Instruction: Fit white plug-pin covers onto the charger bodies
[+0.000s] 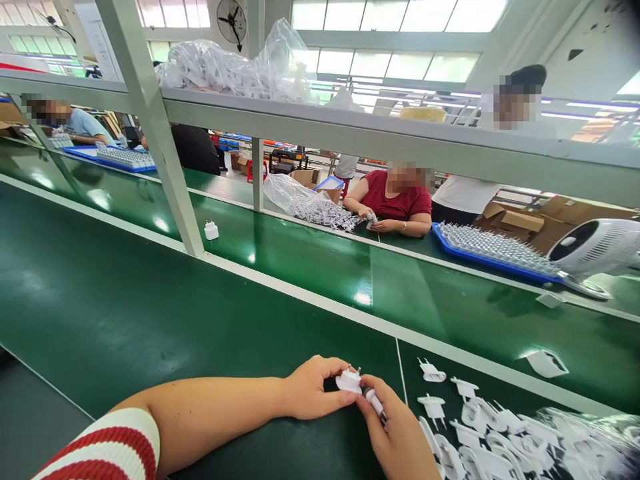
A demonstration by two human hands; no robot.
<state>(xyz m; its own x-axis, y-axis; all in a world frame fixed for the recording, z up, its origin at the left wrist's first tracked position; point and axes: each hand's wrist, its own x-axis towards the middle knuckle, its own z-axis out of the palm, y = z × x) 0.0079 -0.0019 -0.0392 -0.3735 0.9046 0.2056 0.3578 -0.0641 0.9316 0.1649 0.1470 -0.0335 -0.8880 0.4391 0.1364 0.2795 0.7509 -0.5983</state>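
Between the thumb and finger of my left hand [315,390] is a white power plug [349,381], its two metal pins pointing up. My right hand [393,427] is closed, its thumb and fingertip at the plug's right side. A small white piece with a dark end [375,403] lies in the fingers of that same hand; its kind is hard to make out. Just right of my hands, a pile of loose white plug parts [480,433], several with pins, spreads over the green tabletop [240,333].
A slanting metal post [155,133] and shelf rail [350,130] cross ahead. On the green belt [310,250] stand a white charger [211,230] and a white casing [547,363]. Opposite, a person in red [395,197] works beside a blue tray [500,257]. A fan [595,247] is right.
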